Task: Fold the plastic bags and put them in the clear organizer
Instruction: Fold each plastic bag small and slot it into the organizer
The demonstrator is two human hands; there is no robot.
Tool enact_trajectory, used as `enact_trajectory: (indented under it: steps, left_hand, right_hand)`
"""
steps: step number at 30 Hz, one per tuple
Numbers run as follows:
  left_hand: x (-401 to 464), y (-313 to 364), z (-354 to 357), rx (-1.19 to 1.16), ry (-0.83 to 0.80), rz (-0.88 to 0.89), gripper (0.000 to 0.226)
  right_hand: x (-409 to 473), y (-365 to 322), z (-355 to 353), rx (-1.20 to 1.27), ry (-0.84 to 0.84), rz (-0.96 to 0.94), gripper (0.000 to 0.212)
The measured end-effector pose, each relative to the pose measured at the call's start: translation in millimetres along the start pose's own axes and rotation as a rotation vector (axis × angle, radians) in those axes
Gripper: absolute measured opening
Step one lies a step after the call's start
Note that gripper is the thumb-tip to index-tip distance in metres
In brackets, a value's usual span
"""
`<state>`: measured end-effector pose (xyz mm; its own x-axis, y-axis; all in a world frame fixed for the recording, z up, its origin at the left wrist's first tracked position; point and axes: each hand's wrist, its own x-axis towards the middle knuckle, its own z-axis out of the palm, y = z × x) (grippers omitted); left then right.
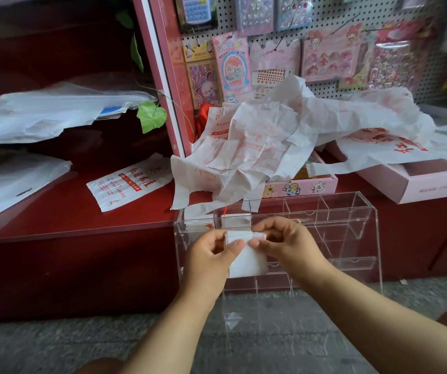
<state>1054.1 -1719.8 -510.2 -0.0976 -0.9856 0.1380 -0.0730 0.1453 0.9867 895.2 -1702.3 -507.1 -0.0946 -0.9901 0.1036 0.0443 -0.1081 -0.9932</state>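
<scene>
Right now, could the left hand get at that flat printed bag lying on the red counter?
Probably yes. The flat printed bag lies alone on the red counter, uncovered, up and left of the left hand. But that hand and the right hand are both pinching the folded bag, so it must let go first.

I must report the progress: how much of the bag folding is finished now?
Done: two folded bags sit in the top left compartments of the clear organizer. In hand: the left hand and right hand pinch a small folded bag. Left: the crumpled pile and a flat bag on the counter.
</scene>
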Motion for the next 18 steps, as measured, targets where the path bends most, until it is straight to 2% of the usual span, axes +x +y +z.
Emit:
enact_trajectory:
  steps: [3, 6, 11, 14, 18]
  left_hand:
    - [4, -4, 3, 0.040, -0.002, 0.017, 0.005]
    - [7, -10, 8, 0.089, -0.022, 0.027, 0.012]
    - [12, -10, 19, 0.172, -0.065, 0.026, 0.020]
    - [29, 4, 25, 0.244, -0.067, 0.116, 0.023]
    - [64, 30, 32, 0.327, -0.003, 0.243, 0.004]
  right_hand:
    - [2, -1, -9, -0.066, 0.004, 0.019, 0.010]
    - [3, -3, -18, -0.197, -0.046, 0.053, 0.003]
    - [6, -5, -33, -0.417, -0.065, 0.093, 0.014]
    - [16, -21, -41, -0.483, -0.006, 0.044, 0.014]
    - [39, -46, -51, -0.597, 0.090, -0.096, 0.010]
